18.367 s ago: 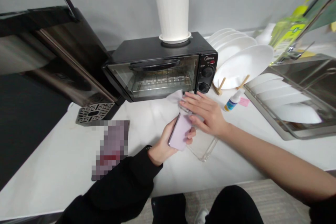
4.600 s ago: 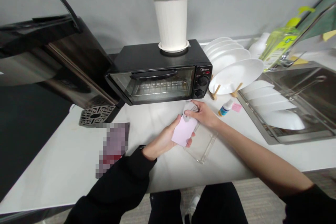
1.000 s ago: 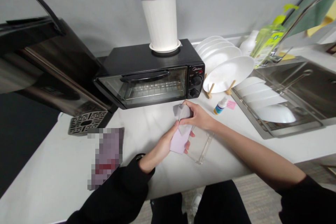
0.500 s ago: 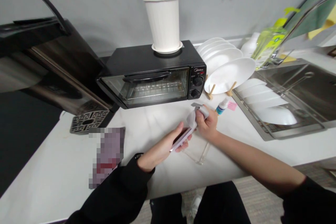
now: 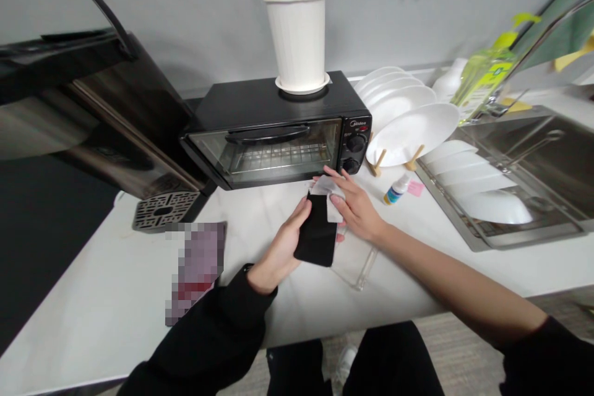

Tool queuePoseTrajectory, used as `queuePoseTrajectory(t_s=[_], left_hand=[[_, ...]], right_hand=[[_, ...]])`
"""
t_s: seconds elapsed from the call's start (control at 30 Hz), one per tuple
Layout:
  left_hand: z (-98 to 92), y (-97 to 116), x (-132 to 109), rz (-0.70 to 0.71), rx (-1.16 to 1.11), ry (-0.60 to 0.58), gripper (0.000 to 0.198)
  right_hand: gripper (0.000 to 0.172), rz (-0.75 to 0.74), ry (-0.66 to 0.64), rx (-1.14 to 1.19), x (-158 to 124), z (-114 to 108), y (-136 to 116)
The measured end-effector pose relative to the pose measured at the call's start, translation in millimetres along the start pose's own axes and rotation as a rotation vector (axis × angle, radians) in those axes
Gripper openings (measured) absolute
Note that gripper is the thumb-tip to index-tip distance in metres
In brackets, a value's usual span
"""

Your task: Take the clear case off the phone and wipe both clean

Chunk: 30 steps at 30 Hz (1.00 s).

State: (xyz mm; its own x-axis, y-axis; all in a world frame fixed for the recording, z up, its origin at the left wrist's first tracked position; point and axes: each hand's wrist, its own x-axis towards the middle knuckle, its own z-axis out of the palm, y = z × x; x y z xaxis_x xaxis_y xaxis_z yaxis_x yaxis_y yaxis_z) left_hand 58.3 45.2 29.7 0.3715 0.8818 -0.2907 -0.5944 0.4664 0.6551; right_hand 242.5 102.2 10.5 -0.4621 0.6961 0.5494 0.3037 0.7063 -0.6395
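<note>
My left hand [image 5: 283,244] grips a phone [image 5: 317,235] by its left side, with its black screen facing up. A light grey cloth [image 5: 333,201] lies over the phone's upper right corner. The fingers and thumb of my right hand [image 5: 359,207] hold the cloth there, against the phone's edge. Below and to the right of the phone, a clear phone case [image 5: 357,263] rests on the white counter [image 5: 403,266]. Beyond my right hand stands a small spray bottle [image 5: 396,190] beside a pink note [image 5: 416,188].
A black toaster oven [image 5: 269,99] with a white cup [image 5: 299,43] of chopsticks on top stands behind my hands. White plates [image 5: 413,130] stand in a rack at its right, beside the sink [image 5: 477,238]. A blurred purple item [image 5: 202,260] and a black machine [image 5: 134,117] are at the left.
The phone has turned from edge-on to screen up in my left hand. My right hand has shifted left with the cloth, which now lies flatter on the phone. The view has moved slightly.
</note>
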Motion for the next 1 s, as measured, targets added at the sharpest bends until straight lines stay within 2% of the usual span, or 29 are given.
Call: queuePoseTrajectory(t_s=[0.1,0.2,0.27,0.37,0.57,0.7,0.77,0.83,0.9,1.0], left_hand=[[1.3,0.5,4.7,0.026,-0.101,0.076,0.048],[2.0,-0.3,8.3,-0.002,-0.180,0.162,0.053],[3.5,-1.4,9.6,-0.015,-0.221,0.191,0.058],[5.6,-0.9,9.2,-0.006,-0.227,0.192,0.061],[2.5,7.0,7.4,0.043,-0.248,0.391,0.056],[2.5,3.1,8.5,0.009,-0.222,0.248,0.066],[1.8,-0.1,8.6,-0.017,-0.183,0.229,0.072],[0.4,-2.0,8.5,-0.058,-0.167,0.278,0.076],[-0.1,-2.7,8.3,-0.064,-0.187,0.315,0.076],[3.1,-3.3,7.5,-0.017,-0.215,0.247,0.069]], right_hand=[[0.047,-0.251,-0.196,-0.204,-0.8,2.3,-9.3],[0.056,-0.363,-0.389,-0.339,-2.7,6.5,-15.5],[0.065,-0.297,-0.381,-0.435,-3.3,8.9,-14.9],[0.077,-0.155,-0.278,-0.546,-6.9,14.9,-13.0],[0.095,-0.384,-0.467,-0.413,-19.9,30.5,-19.4],[0.103,-0.207,-0.322,-0.482,-15.2,23.5,-15.6],[0.109,-0.216,-0.313,-0.469,-14.2,22.8,-16.2],[0.105,-0.318,-0.392,-0.404,-15.3,25.3,-18.5],[0.085,-0.364,-0.432,-0.376,-16.1,27.6,-19.8],[0.064,-0.211,-0.269,-0.449,-14.8,27.0,-18.2]])
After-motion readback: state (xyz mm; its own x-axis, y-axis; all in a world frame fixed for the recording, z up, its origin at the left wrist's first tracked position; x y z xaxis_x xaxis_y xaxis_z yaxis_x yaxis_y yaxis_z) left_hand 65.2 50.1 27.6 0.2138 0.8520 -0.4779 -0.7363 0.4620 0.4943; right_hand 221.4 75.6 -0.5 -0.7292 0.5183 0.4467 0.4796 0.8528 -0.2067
